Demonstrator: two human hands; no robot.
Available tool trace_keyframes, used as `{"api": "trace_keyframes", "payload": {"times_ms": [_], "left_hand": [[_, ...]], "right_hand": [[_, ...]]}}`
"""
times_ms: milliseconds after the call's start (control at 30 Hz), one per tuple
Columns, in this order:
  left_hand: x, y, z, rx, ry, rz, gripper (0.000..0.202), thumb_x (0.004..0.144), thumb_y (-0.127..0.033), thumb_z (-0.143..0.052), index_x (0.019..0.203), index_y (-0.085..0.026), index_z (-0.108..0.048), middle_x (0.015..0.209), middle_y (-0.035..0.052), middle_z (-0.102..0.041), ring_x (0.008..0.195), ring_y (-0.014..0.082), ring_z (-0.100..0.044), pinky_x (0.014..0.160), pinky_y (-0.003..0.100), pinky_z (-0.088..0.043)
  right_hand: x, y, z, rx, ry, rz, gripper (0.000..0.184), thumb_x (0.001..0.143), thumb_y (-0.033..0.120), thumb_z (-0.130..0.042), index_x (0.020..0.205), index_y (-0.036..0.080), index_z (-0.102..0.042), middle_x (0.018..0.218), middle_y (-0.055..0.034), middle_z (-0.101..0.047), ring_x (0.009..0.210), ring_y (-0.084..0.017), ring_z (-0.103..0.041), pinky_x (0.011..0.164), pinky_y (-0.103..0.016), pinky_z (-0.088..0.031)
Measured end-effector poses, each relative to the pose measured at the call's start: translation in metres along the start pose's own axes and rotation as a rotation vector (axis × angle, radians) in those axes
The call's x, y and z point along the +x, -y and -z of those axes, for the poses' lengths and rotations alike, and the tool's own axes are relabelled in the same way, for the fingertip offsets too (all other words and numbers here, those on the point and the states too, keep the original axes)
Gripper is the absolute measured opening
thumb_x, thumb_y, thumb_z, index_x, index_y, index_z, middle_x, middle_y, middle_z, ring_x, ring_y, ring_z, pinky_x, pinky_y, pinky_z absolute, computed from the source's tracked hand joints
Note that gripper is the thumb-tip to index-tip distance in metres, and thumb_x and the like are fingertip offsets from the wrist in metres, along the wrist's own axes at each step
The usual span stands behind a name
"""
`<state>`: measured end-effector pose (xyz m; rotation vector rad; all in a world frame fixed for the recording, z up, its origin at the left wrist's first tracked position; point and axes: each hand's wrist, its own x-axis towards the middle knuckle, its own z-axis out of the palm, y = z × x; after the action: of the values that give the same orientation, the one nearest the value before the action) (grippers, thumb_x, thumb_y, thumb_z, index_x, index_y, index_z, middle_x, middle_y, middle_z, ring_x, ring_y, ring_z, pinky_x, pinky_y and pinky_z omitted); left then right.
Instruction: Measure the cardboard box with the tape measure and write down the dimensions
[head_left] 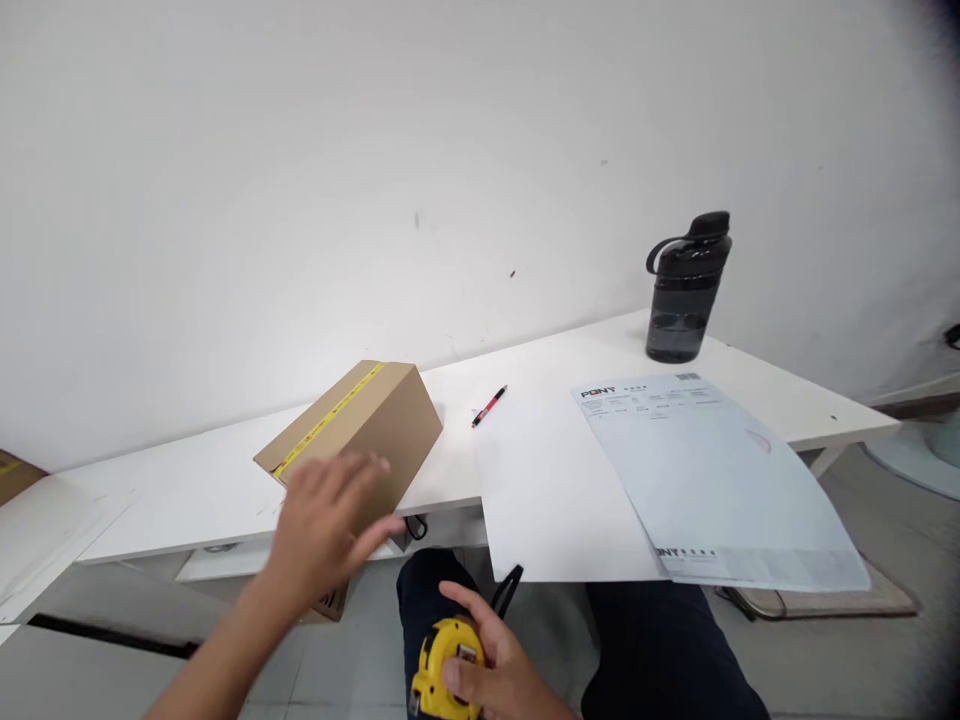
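Note:
A yellow tape measure (444, 672) with a black wrist strap rests in my right hand (499, 660), low in front of the desk and above my lap. My thumb lies on its face and the fingers curl round its side. My left hand (330, 520) is raised at the near side of a brown cardboard box (397, 435), thumb and fingers apart, holding nothing. Whether the fingers touch the box I cannot tell. Yellow printed tape runs along the top of the box, which sits on the white desk (187, 470).
A red and black pen (489, 407) lies right of the box. Blank white paper (555, 490) and a printed sheet (705, 470) hang over the desk's front edge. A dark water bottle (686, 290) stands at the back right. Another box (16, 478) shows at far left.

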<state>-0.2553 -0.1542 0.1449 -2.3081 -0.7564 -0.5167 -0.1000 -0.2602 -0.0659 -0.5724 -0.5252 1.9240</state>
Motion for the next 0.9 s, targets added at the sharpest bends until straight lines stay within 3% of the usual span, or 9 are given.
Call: {"api": "trace_keyframes", "payload": {"times_ms": [33,100,167,233,367,500,633,733,900], "left_hand": [[0.008,0.016,0.001,0.032,0.128,0.170,0.065,0.087,-0.067,-0.058,0.134,-0.022,-0.056,0.134,0.0164,-0.063,0.125,0.0373,-0.057,0.095,0.049,-0.047],[0.020,0.042,0.000,0.016,0.409,0.446,0.087,0.078,-0.076,-0.059,0.146,-0.022,-0.046,0.154,0.0178,-0.047,0.143,0.0455,-0.039,0.104,0.056,-0.043],[0.026,0.059,-0.003,-0.049,0.625,0.590,0.091,0.078,-0.076,-0.056,0.150,-0.021,-0.041,0.158,0.0174,-0.042,0.144,0.0455,-0.037,0.105,0.057,-0.043],[0.029,0.068,-0.005,-0.121,0.722,0.622,0.081,0.082,-0.069,-0.051,0.148,-0.022,-0.042,0.156,0.0155,-0.045,0.140,0.0420,-0.045,0.104,0.054,-0.045],[0.034,0.091,-0.003,-0.359,0.765,0.704,0.080,0.080,-0.068,-0.056,0.146,-0.025,-0.043,0.139,0.0120,-0.062,0.120,0.0364,-0.063,0.091,0.045,-0.054],[0.038,0.131,0.002,-0.684,0.756,0.949,0.084,0.073,-0.070,-0.068,0.141,-0.026,-0.050,0.131,0.0108,-0.067,0.109,0.0324,-0.069,0.084,0.039,-0.059],[0.025,0.161,0.004,-0.800,0.708,1.217,0.081,0.065,-0.072,-0.074,0.127,-0.020,-0.063,0.125,0.0150,-0.071,0.103,0.0331,-0.072,0.077,0.039,-0.061],[0.006,0.157,-0.004,-0.922,0.656,1.355,0.080,0.063,-0.071,-0.077,0.119,-0.016,-0.066,0.124,0.0177,-0.071,0.105,0.0335,-0.071,0.079,0.040,-0.062],[-0.021,0.110,-0.024,-1.091,0.625,1.406,0.084,0.078,-0.076,-0.060,0.137,-0.016,-0.056,0.138,0.0174,-0.064,0.119,0.0311,-0.067,0.090,0.039,-0.061]], "right_hand": [[0.002,-0.009,-0.001,0.014,0.028,-0.030,0.101,0.051,0.047,-0.098,0.137,0.025,-0.051,0.091,0.0015,-0.065,0.072,-0.015,-0.067,0.067,-0.031,-0.056],[0.006,-0.028,-0.002,0.027,0.075,-0.096,0.105,0.045,0.039,-0.100,0.138,0.025,-0.052,0.089,0.0044,-0.063,0.072,-0.012,-0.065,0.074,-0.030,-0.053],[0.009,-0.044,-0.002,0.010,0.114,-0.151,0.109,0.038,0.036,-0.102,0.136,0.024,-0.055,0.081,0.0071,-0.060,0.068,-0.011,-0.062,0.074,-0.028,-0.050],[0.010,-0.053,-0.001,-0.023,0.132,-0.168,0.112,0.032,0.035,-0.102,0.134,0.022,-0.057,0.074,0.0091,-0.056,0.066,-0.010,-0.058,0.072,-0.027,-0.046],[0.001,-0.050,-0.002,-0.085,0.113,-0.217,0.111,0.037,0.036,-0.101,0.137,0.024,-0.055,0.084,0.0064,-0.057,0.070,-0.012,-0.058,0.074,-0.029,-0.046],[-0.013,-0.045,-0.001,-0.049,0.056,-0.212,0.112,0.041,0.041,-0.100,0.140,0.025,-0.050,0.098,0.0027,-0.058,0.075,-0.013,-0.061,0.078,-0.032,-0.049],[-0.018,-0.049,0.004,-0.091,0.043,-0.149,0.106,0.047,0.049,-0.097,0.139,0.025,-0.051,0.097,0.0024,-0.059,0.075,-0.014,-0.062,0.079,-0.034,-0.051],[-0.020,-0.047,0.007,-0.124,0.045,-0.121,0.103,0.052,0.053,-0.095,0.141,0.024,-0.050,0.092,0.0027,-0.058,0.075,-0.015,-0.062,0.074,-0.033,-0.054],[-0.027,-0.032,0.004,-0.152,0.067,-0.178,0.107,0.060,0.054,-0.092,0.148,0.027,-0.037,0.102,-0.0012,-0.056,0.079,-0.021,-0.068,0.052,-0.029,-0.056]]}}
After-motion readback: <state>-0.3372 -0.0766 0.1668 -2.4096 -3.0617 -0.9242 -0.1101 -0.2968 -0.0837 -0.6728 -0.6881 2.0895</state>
